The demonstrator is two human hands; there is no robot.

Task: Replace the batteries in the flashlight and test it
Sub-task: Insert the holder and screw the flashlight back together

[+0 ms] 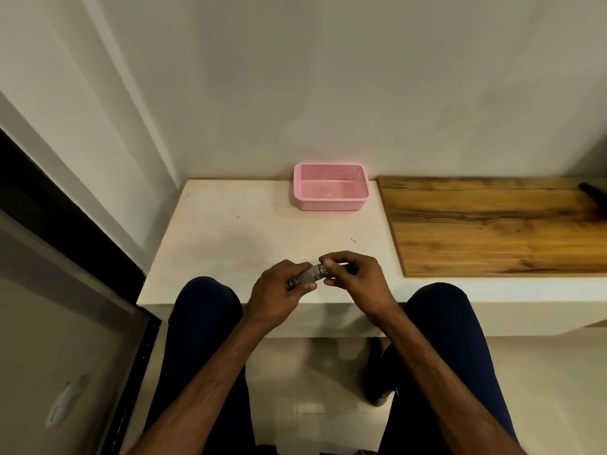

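A small grey metal flashlight (308, 276) lies slantwise between my hands, just above the front edge of the white ledge (230, 238). My left hand (276, 293) grips its knurled body, with the dark lower end poking out by my thumb. My right hand (353, 274) pinches the flashlight's upper right end with thumb and fingertips; that end is mostly hidden under the fingers. No loose batteries show.
A pink perforated plastic basket (331, 188) stands at the back of the ledge against the wall. A wooden board (492, 224) covers the ledge on the right, with a dark object (594, 193) at its far right edge. My knees sit below the ledge.
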